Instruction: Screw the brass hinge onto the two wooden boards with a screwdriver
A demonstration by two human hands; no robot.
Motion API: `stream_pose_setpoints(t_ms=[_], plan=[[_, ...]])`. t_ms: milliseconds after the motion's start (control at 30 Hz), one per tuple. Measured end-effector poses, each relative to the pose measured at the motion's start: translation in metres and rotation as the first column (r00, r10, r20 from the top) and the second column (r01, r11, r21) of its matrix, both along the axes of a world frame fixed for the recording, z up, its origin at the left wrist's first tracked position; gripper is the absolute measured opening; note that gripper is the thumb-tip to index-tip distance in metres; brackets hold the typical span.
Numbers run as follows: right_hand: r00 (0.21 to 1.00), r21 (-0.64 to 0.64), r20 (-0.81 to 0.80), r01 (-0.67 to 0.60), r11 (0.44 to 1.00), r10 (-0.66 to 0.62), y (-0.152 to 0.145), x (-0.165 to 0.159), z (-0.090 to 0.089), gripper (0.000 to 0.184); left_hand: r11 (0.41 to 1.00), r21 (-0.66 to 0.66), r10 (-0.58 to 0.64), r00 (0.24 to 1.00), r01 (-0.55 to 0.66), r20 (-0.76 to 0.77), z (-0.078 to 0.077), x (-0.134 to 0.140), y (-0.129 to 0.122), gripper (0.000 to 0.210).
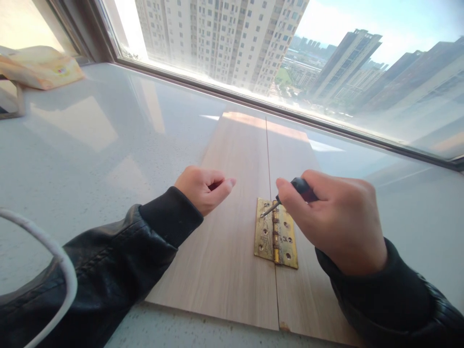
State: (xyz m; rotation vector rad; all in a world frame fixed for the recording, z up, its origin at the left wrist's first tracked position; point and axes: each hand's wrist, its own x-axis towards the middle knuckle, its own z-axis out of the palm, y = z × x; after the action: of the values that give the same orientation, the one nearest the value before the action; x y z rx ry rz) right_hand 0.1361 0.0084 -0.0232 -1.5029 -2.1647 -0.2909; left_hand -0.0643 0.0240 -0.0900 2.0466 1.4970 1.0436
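White cord (pixel 70 280): bends up through the bottom left corner, in front of the black left sleeve (pixel 119 261).
Right hand (pixel 337 222): wrapped tight around the dark handle of a screwdriver (pixel 299 185).
Screwdriver tip: leans over the hinge's middle barrel and meets the left flap near its second hole from the top. I cannot tell if a screw head is under it.
Brass-coloured hinge (pixel 276 233): lies open and flat. Its barrel runs along the gap between two boards, with one flap on the left board (pixel 224 261) and one on the right board (pixel 308 302).
Dark holes: show in both flaps, lower down.
Left hand (pixel 201 191): well apart from the right hand, over the left board, curled into a loose fist. I cannot tell if something small hides inside.
Speckled white counter (pixel 137 159): carries the boards, with the window frame (pixel 217 90) behind.
Step in hand: looks like screwdriver work on the left flap, at one hole.
Next move calls for: I think, a straighter screwdriver and a steady push down, since a leaning tip could slip. A finger on the flap could help keep it flat.
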Motion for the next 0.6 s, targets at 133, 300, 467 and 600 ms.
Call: stream_pose_setpoints(t_ms=[133,300,467,600], plan=[[0.994,0.012,0.023,0.104,0.995,-0.104,-0.002,-0.002,0.0,0.048,1.0,0.01,-0.004,1.0,0.004,-0.005,-0.001,0.0,0.001,0.044],[0.998,-0.001,0.066,0.004,1.0,-0.004,0.001,0.004,-0.003,0.027,1.0,0.009,-0.002,1.0,0.002,0.0,-0.002,0.0,0.001,0.044],[0.964,-0.108,-0.011,-0.266,0.958,0.266,0.009,0.014,0.003,0.025,1.0,-0.002,-0.006,1.0,0.006,0.01,-0.001,0.0,0.001,0.044],[0.898,-0.244,-0.049,-0.435,0.867,0.437,0.014,0.023,0.014,0.019,1.0,-0.007,0.002,1.0,-0.002,0.015,-0.001,0.001,0.0,0.044]])
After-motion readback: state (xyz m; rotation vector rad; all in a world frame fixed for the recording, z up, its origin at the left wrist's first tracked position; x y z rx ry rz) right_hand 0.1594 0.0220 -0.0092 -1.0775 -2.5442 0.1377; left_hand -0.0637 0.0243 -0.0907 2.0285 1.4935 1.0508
